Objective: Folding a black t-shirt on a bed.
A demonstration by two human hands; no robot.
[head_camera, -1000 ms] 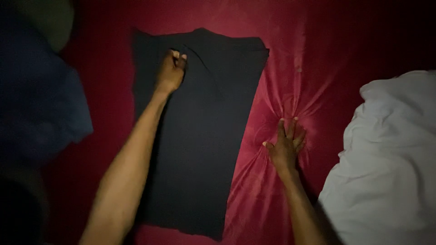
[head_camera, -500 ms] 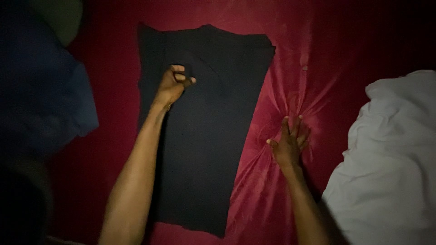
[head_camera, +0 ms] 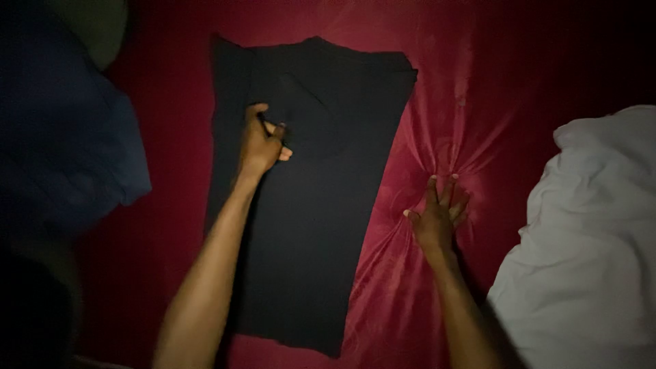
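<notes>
A black garment [head_camera: 321,225] lies folded lengthwise into a long strip on a red sheet [head_camera: 178,123]. My left hand [head_camera: 263,143] is over its upper part, fingers pinched on a fold of the black cloth. My right hand [head_camera: 437,217] rests flat on the red sheet just right of the garment, fingers spread, pressing wrinkles into the sheet. It touches no cloth of the garment.
A crumpled white fabric [head_camera: 594,253] lies at the right edge. A dark blue cloth [head_camera: 61,143] is heaped at the left, with a pale greenish item [head_camera: 96,27] above it. The scene is dimly lit.
My left hand has slid down from the garment's top edge toward its middle, pulling cloth with it. My right hand stays pressed on the sheet.
</notes>
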